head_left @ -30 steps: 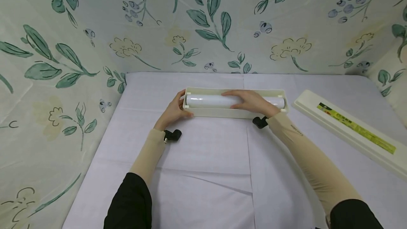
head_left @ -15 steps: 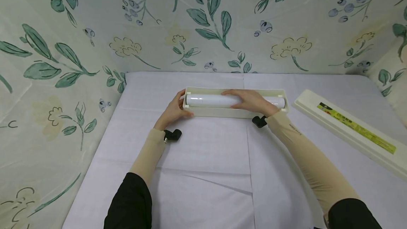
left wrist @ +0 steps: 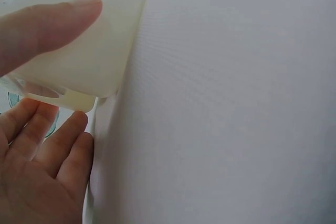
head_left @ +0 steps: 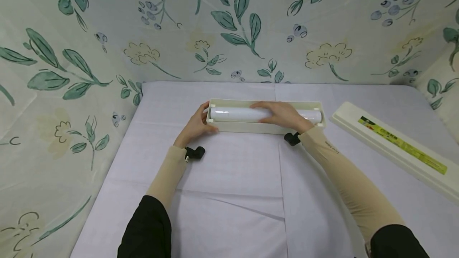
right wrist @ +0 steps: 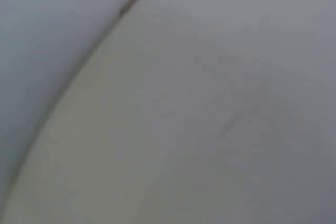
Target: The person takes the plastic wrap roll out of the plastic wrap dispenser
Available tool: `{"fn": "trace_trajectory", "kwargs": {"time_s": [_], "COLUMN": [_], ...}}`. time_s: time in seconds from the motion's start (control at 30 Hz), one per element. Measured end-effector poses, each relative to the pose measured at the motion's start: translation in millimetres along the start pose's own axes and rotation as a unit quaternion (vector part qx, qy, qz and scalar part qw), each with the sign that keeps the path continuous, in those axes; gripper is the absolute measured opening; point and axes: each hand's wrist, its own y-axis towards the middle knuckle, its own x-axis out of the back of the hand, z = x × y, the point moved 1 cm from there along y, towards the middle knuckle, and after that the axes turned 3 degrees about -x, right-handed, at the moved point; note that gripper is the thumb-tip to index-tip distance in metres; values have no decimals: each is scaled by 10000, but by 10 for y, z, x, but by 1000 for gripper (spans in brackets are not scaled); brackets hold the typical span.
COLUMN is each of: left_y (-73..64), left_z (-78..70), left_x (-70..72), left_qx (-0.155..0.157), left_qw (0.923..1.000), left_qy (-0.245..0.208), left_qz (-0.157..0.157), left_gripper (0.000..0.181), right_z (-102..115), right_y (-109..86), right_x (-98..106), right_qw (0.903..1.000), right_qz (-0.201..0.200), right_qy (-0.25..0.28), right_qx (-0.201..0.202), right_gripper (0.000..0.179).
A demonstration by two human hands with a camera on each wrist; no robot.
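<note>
A long cream plastic box (head_left: 251, 127) lies lidless on the table in the head view, with a glossy white roll (head_left: 233, 113) inside, probably of plastic wrap. My left hand (head_left: 195, 124) grips the box's left end. In the left wrist view, its thumb (left wrist: 52, 27) presses the front wall (left wrist: 110, 45) while the other fingers (left wrist: 68, 137) bend around the end. Across the right half of the roll lies my right hand (head_left: 285, 116), fingers and thumb curled over either side of it, hiding part of the roll. The right wrist view is a blurred pale surface, with neither hand visible.
To the right, a long cream lid (head_left: 376, 138) with a yellow-green label (head_left: 405, 145) lies slantwise. A creased white cloth (head_left: 229, 170) covers the table. Leaf-patterned fabric (head_left: 236, 63) hangs behind it and on the left.
</note>
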Motion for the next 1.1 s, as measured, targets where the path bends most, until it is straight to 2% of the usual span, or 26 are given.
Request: {"fn": "trace_trajectory", "kwargs": {"time_s": [0.23, 0.3, 0.6, 1.1], "left_y": [128, 139, 116, 98], "left_z": [259, 281, 262, 255], "left_x": [20, 17, 20, 24], "left_qx": [-35, -70, -157, -112], "left_qw": [10000, 10000, 9997, 9998], "left_qy": [-62, -51, 89, 82], "left_qz": [-26, -42, -179, -148], "left_gripper": [106, 106, 104, 103], "right_z": [13, 20, 174, 280], "right_y": [-29, -34, -46, -178], "right_x": [12, 28, 236, 529], "right_qw": [9999, 9998, 9994, 9974], "right_qz": [-164, -183, -302, -610], "right_qy": [50, 35, 10, 150], "right_qx": [-12, -29, -172, -342], "right_gripper": [53, 54, 58, 57]}}
